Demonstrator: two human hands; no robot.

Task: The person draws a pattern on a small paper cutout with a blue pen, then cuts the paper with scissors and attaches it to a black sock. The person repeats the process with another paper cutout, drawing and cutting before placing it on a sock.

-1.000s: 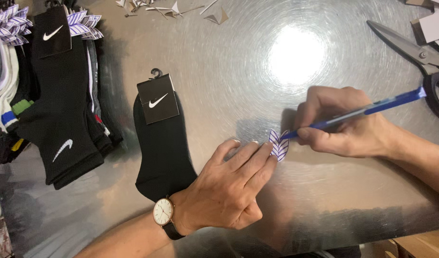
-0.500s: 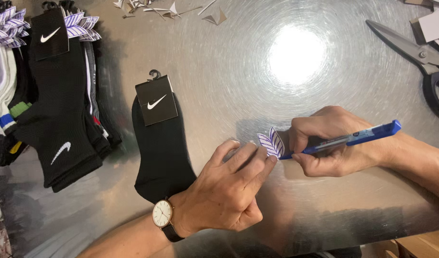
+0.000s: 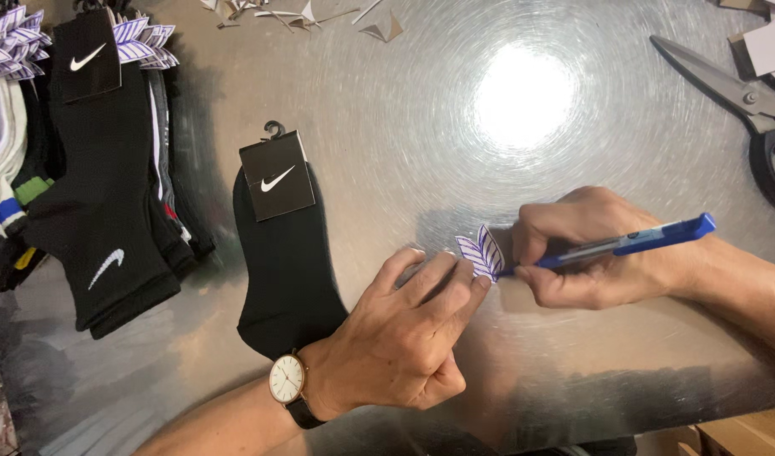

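Small white tag (image 3: 480, 255) with purple stripes, pinched by left hand (image 3: 404, 338) fingers, right hand (image 3: 586, 249) gripping blue pen (image 3: 632, 243)

**Hidden and cut off**

The scissors (image 3: 746, 101) run off the right edge, one handle loop partly lost. The sock pile (image 3: 33, 169) is cropped at left. The pen (image 3: 624, 245) tip hides behind the striped paper tag (image 3: 480, 253).

I am noting bare forearms, no sleeves showing; the left hand (image 3: 404, 338) is wearing a round white-faced wristwatch (image 3: 287, 379) on a dark strap, lower centre.
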